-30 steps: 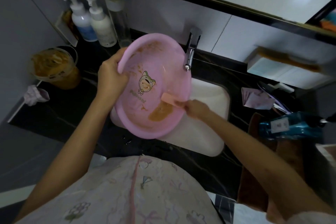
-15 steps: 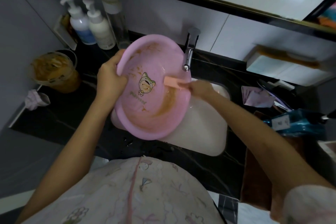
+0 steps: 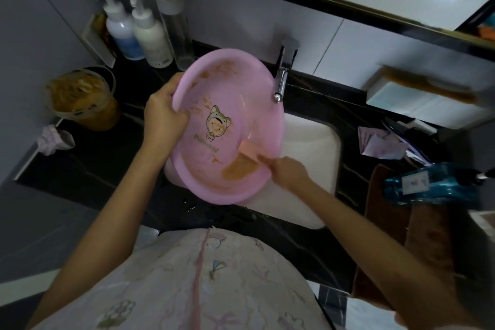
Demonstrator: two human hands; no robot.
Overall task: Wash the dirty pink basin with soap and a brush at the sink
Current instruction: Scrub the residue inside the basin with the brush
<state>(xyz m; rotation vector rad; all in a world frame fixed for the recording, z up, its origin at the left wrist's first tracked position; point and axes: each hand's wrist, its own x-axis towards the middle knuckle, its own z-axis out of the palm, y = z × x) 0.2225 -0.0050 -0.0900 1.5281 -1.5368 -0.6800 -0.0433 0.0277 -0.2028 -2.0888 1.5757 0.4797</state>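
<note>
The black marbled countertop (image 3: 88,169) runs from left to right, with the white sink (image 3: 310,158) set into it at the middle. The pink basin (image 3: 249,104) is held tilted over the left part of the sink, its inside facing up toward the camera. It shows a cartoon print, brown smears along its far wall, and a brown puddle (image 3: 238,169) low on the near side.

On the left of the counter stands a clear tub (image 3: 83,96) of brown mush. A blue bottle (image 3: 434,183) lies on its side at the right. Two white pump bottles (image 3: 150,32) stand at the far left corner.

The left hand (image 3: 163,118) grips the basin's left rim, fingers curled over the edge. The right hand (image 3: 290,170) is closed around the handle of the brush (image 3: 250,150), whose pale orange head lies against the basin's inner wall just above the puddle. The chrome faucet (image 3: 282,75) reaches out just past the basin's far right rim.
</note>
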